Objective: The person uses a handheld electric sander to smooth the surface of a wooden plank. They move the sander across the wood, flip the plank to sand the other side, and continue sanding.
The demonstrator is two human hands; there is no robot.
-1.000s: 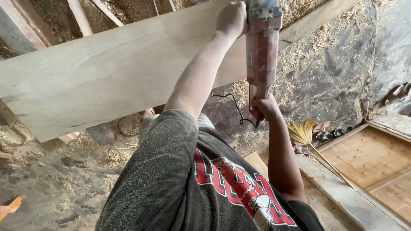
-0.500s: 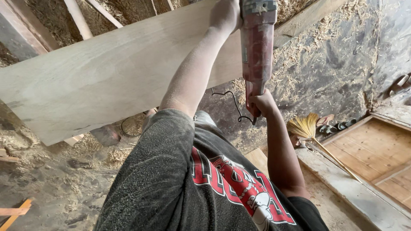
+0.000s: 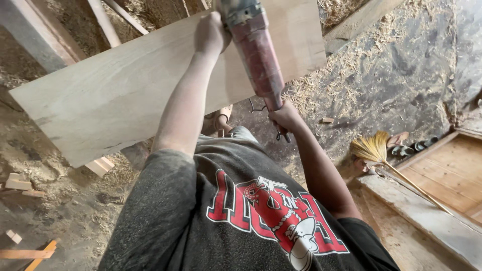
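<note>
A wide pale wooden board (image 3: 110, 95) lies slanted in front of me. A long red power tool (image 3: 256, 50) rests on the board's far right part, with its front end cut off by the top edge. My left hand (image 3: 210, 32) is stretched out and grips the tool's front. My right hand (image 3: 285, 116) holds the thin rear end, where a dark cord hangs down. My grey shirt with a red print (image 3: 261, 211) fills the bottom of the view.
Sawdust and shavings cover the ground. A straw broom (image 3: 372, 148) lies at the right beside a wooden panel frame (image 3: 452, 170). Small offcuts (image 3: 17, 183) and an orange stick (image 3: 30, 253) lie at the left. Timber beams (image 3: 35, 35) run behind the board. A sandalled foot (image 3: 221, 118) shows below it.
The tool, both hands and the board sit further left in the picture than before. More of the board's right end is visible. Both hands stay on the tool.
</note>
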